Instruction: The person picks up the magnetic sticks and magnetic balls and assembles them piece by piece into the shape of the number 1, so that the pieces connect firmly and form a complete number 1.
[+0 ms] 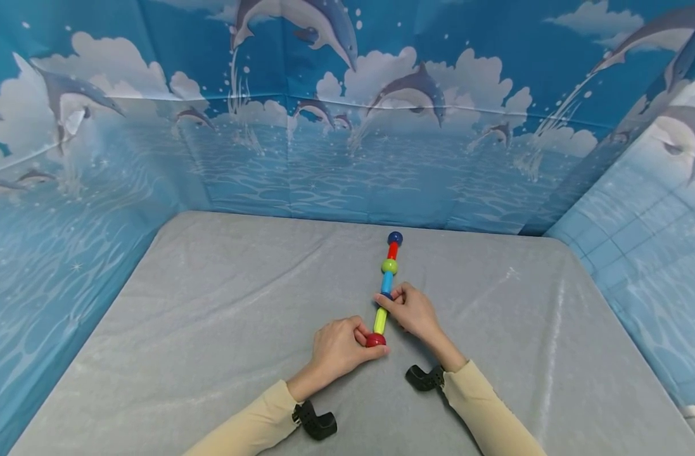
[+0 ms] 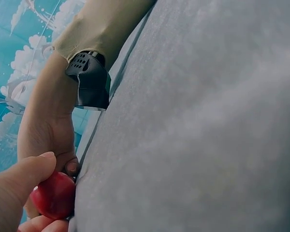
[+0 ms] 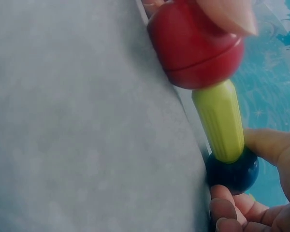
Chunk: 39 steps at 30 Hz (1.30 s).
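Observation:
A straight chain of coloured toy balls and rods lies on the grey cloth. My left hand [image 1: 337, 347] pinches the red ball [image 1: 376, 340] at its near end between thumb and fingers. From there a yellow-green rod [image 3: 219, 121] runs to a dark blue ball [image 3: 233, 170], which my right hand [image 1: 414, 310] pinches. Beyond my right hand come a light blue rod [image 1: 387, 282], a green ball [image 1: 389, 266], a red rod [image 1: 393, 251] and another dark blue ball [image 1: 395, 238] at the far end. In the left wrist view, the red ball [image 2: 54, 195] hides the rest of the chain.
Grey cloth [image 1: 222, 304] covers the table, slightly creased. A dolphin-and-sea curtain [image 1: 347, 171] hangs behind it and along both sides. Black camera mounts sit at the left wrist [image 1: 317, 423] and right wrist [image 1: 424, 378], just above the cloth.

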Motion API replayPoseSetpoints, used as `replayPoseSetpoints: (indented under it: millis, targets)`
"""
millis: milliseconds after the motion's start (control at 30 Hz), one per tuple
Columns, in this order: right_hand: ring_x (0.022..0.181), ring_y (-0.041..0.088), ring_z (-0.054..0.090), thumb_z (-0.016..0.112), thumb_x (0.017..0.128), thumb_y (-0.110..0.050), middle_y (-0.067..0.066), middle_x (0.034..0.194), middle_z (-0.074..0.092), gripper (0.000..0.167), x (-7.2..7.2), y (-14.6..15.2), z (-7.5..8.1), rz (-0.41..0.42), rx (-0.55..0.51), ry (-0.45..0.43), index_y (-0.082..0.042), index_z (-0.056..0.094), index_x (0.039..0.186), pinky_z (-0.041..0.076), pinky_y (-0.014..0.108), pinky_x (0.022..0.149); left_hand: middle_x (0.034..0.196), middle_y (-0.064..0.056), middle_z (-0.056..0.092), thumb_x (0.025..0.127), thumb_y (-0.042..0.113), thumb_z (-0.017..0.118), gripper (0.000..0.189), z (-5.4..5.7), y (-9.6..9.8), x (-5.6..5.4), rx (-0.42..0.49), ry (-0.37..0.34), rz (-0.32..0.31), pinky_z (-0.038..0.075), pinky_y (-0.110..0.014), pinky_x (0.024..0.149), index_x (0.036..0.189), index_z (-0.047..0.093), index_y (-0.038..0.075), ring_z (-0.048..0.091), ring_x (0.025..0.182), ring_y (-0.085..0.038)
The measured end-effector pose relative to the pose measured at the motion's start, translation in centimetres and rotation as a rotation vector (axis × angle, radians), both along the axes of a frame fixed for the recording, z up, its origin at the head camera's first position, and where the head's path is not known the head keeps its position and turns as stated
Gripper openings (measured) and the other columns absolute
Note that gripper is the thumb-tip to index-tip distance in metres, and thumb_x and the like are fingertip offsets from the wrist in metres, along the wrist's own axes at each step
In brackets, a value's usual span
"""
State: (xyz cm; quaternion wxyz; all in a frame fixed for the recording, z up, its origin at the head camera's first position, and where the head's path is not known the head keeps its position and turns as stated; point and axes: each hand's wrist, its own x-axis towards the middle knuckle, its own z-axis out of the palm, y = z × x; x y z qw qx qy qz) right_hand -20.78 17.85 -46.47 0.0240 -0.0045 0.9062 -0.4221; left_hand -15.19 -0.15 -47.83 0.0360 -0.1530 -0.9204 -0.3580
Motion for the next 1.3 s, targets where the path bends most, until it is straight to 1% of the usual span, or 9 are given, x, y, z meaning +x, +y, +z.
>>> replayPoseSetpoints:
  millis: [400,733,1033,1133,1300]
  targets:
    - [0.048,0.016,0.05,0.069,0.085,-0.043,0.002,0.065,0.054,0.041,0.1,0.0,0.5,0.01,0.013,-0.008,-0.006,0.054,0.088,0.035,0.029,0.046,0.06,0.023,0.05,0.067,0.063,0.075,0.04,0.1,0.1,0.0,0.001,0.02,-0.002,0.034,-0.021,0.047,0.07,0.059,0.027,0.045,0.052,0.004]
    - [0.049,0.015,0.051,0.069,0.085,-0.042,0.002,0.066,0.055,0.039,0.0,-0.3,0.7,0.024,0.029,-0.015,-0.006,0.055,0.088,0.037,0.029,0.046,0.06,0.022,0.05,0.066,0.064,0.075,0.043,0.0,0.0,0.0,0.01,0.025,-0.001,0.034,-0.021,0.046,0.069,0.058,0.025,0.045,0.051,0.003]
    - [0.048,0.016,0.053,0.07,0.085,-0.041,0.001,0.065,0.054,0.038,-0.2,-0.7,0.8,0.028,0.042,-0.025,-0.007,0.055,0.088,0.038,0.029,0.047,0.058,0.023,0.05,0.065,0.064,0.075,0.043,-0.1,-0.1,0.0,0.002,0.062,0.004,0.033,-0.021,0.044,0.068,0.057,0.025,0.043,0.05,0.004]
    - [0.048,0.015,0.052,0.07,0.085,-0.041,0.001,0.065,0.054,0.038,-0.3,-0.8,0.7,0.032,0.051,-0.023,-0.007,0.055,0.088,0.038,0.029,0.047,0.058,0.023,0.05,0.065,0.064,0.076,0.043,0.0,-0.1,0.0,0.006,0.064,0.002,0.033,-0.021,0.044,0.068,0.057,0.025,0.043,0.05,0.004]
    - [0.049,0.015,0.052,0.07,0.085,-0.04,0.001,0.066,0.054,0.036,-0.4,-1.0,0.8,0.041,0.055,-0.024,-0.007,0.055,0.088,0.038,0.029,0.047,0.058,0.023,0.05,0.065,0.063,0.076,0.042,0.1,-0.1,0.0,0.005,0.047,0.003,0.034,-0.021,0.045,0.068,0.057,0.026,0.044,0.05,0.004]
